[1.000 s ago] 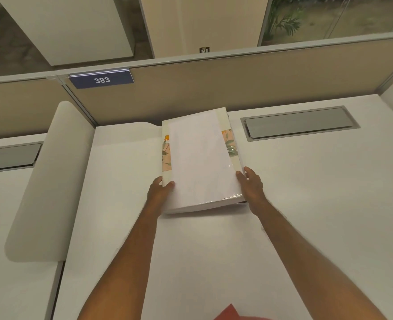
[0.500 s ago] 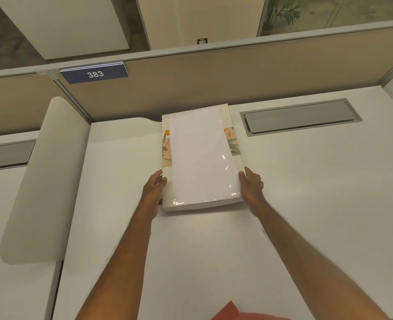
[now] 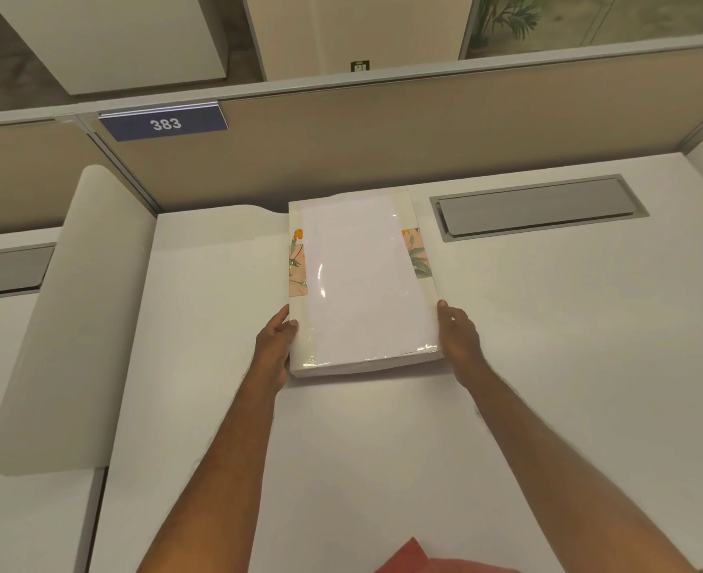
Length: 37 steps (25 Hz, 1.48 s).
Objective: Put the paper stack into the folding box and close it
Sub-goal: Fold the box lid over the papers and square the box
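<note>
Paper stack (image 3: pixel 362 279), plastic-wrapped, lies on the flat floral-printed folding box (image 3: pixel 418 258) mid-worktop (image 3: pixel 548 366), just near of the partition. Left hand (image 3: pixel 274 345) presses the left near edge, fingers loosely curled. Right hand (image 3: pixel 459 339) touches the right near corner, fingers extended. Neither hand is closed around anything.

Glossy clear film wraps the paper stack (image 3: pixel 362 279); matt white desk (image 3: pixel 548 345).
</note>
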Available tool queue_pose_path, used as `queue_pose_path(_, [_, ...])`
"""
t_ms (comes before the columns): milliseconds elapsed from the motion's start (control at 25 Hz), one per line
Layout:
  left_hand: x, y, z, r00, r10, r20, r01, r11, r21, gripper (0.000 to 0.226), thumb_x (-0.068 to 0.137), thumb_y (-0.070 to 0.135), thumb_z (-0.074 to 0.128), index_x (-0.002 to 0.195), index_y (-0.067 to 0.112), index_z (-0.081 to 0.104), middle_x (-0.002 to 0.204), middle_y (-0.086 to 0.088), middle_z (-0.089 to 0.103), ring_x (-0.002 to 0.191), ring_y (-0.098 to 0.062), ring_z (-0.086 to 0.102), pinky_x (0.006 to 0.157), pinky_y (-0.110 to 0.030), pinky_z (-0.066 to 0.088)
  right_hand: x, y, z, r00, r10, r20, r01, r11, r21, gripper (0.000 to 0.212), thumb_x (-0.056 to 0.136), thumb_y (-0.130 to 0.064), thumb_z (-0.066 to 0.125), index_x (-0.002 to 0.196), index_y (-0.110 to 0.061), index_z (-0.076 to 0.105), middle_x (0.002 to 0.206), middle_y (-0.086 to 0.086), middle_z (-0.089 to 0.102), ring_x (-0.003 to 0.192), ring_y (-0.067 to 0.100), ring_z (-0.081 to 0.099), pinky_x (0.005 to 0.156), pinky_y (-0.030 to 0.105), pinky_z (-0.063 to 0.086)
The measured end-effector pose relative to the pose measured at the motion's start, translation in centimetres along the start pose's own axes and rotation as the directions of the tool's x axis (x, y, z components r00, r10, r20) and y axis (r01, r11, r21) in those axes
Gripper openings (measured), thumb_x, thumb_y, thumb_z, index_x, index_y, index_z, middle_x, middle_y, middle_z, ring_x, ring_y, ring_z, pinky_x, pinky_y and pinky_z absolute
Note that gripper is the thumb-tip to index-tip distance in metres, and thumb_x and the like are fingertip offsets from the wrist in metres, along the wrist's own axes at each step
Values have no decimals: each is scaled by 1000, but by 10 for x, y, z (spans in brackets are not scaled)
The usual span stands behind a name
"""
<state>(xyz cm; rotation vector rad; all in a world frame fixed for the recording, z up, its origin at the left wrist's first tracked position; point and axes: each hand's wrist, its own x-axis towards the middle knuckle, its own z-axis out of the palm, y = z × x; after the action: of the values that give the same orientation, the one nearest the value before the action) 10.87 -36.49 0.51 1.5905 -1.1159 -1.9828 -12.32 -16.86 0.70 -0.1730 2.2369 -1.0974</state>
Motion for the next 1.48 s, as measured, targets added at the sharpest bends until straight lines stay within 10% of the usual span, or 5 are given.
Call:
queue_pose_path(560, [8, -4, -1, 1000, 24, -11, -23, 996, 86, 52, 104, 13, 55, 154, 25, 50, 113, 2, 60, 102, -17, 58, 106, -39, 49, -11, 14, -5, 997, 46, -66, -59, 974, -218, 62, 93, -78, 36, 87, -19, 56, 91, 0, 66, 92, 31, 64, 78, 39, 47])
queue_pose_path(760, [5, -3, 1, 999, 41, -25, -39, 997, 73, 52, 105, 12, 56, 155, 22, 48, 121, 1, 67, 111, -17, 63, 111, -39, 49, -13, 8, -4, 995, 80, -57, -91, 967, -240, 68, 94, -79, 35, 93, -15, 59, 99, 7, 68, 97, 35, 64, 91, 43, 53])
queue_pose_path(1120, [9, -5, -2, 1000, -2, 25, 6, 987, -162, 49, 105, 10, 54, 153, 20, 52, 139, 0, 67, 121, -21, 66, 110, -42, 50, -30, 36, -26, 975, 59, 212, -144, 902, 408, 47, 97, -45, 70, 114, -2, 66, 98, 9, 66, 92, 23, 65, 99, 47, 60])
queue_pose_path(1480, [10, -12, -2, 999, 31, -24, -35, 980, -195, 51, 101, 14, 64, 151, 15, 54, 146, -4, 63, 136, -23, 60, 118, -46, 45, -32, 52, -35, 960, 27, 280, -186, 808, 558, 33, 86, -38, 81, 109, -15, 77, 101, 1, 71, 98, 19, 68, 94, 33, 56])
